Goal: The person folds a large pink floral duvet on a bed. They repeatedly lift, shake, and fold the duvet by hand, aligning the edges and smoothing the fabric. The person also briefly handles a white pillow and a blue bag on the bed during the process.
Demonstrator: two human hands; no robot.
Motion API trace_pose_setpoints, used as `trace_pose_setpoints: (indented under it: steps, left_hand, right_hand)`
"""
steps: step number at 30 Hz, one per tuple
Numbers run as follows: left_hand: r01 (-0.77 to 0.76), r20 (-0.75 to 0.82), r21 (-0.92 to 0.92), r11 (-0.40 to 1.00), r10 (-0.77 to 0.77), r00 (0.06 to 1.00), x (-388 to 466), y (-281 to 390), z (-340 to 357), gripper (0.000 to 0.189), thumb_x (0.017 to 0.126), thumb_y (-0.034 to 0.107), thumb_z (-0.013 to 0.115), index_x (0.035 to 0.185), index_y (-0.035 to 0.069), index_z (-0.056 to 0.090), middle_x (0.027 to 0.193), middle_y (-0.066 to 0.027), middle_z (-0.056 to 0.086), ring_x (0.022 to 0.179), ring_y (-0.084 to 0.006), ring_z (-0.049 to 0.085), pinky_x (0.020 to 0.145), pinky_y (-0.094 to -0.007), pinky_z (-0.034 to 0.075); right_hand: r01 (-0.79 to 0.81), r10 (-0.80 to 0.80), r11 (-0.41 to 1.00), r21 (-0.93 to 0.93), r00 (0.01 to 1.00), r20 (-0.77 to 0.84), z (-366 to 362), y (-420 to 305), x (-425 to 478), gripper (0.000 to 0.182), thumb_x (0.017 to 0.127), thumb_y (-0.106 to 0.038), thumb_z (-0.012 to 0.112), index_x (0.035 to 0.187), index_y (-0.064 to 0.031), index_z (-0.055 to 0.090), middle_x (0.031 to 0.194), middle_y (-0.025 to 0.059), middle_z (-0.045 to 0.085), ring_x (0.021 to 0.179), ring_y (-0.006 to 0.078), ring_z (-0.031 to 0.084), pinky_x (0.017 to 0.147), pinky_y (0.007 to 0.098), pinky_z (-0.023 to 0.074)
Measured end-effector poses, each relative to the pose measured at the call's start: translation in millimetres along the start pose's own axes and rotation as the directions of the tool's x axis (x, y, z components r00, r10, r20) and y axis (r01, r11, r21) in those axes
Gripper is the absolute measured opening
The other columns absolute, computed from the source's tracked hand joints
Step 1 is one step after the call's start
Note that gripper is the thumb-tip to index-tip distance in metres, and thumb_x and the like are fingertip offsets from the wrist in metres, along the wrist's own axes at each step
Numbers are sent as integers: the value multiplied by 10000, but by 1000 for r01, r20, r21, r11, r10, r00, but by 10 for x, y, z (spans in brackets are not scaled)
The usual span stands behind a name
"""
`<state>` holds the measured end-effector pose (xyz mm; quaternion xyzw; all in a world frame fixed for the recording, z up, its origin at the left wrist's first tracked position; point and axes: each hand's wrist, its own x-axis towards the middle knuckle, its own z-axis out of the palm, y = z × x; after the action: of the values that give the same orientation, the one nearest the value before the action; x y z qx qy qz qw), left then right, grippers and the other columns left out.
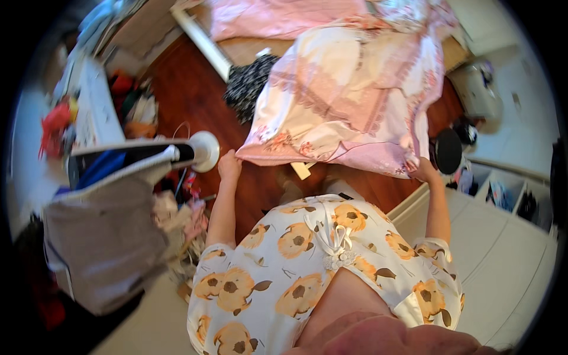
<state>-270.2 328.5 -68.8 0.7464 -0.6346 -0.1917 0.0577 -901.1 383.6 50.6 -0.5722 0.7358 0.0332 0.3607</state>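
A large pink and white floral bed cover [337, 88] stretches from the bed down to my hands. My left hand [230, 166] grips its near left corner, and my right hand [425, 170] grips its near right edge, where the cloth bunches up. Between them the near edge sags slightly above the wooden floor. At the far end the cover lies over the bed, beside a plain pink sheet [284, 17]. A black and white patterned cloth [250, 84] lies partly under the cover's left side.
Left of me stand a white round-based object [206, 151] and a grey fabric-covered item [104, 239], with piled clothes nearby. A black round stool seat [448, 151] is close to my right hand. White cabinet doors [501, 253] and open cubbies [506, 188] stand on the right.
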Motion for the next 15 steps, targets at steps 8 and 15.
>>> trace_pose_setpoints:
  steps: [8, 15]
  left_hand:
    - [136, 141, -990, -47, -528, 838, 417, 131, 28, 82, 795, 73, 498, 780, 25, 563, 922, -96, 593, 790, -197, 598, 688, -337, 507]
    - [-97, -95, -995, 11, 127, 987, 2257, 671, -1700, 201, 807, 80, 467, 933, -53, 551, 926, -173, 586, 805, -275, 614, 694, -439, 544]
  right_hand:
    - [-43, 57, 997, 68, 975, -213, 374, 188, -320, 199, 806, -89, 572, 983, -14, 624, 752, 154, 635, 715, 242, 614, 675, 344, 471]
    - [464, -166, 861, 208, 643, -748, -385, 262, -302, 230, 857, -38, 451, 1029, -21, 602, 936, 33, 600, 879, 135, 547, 800, 262, 434]
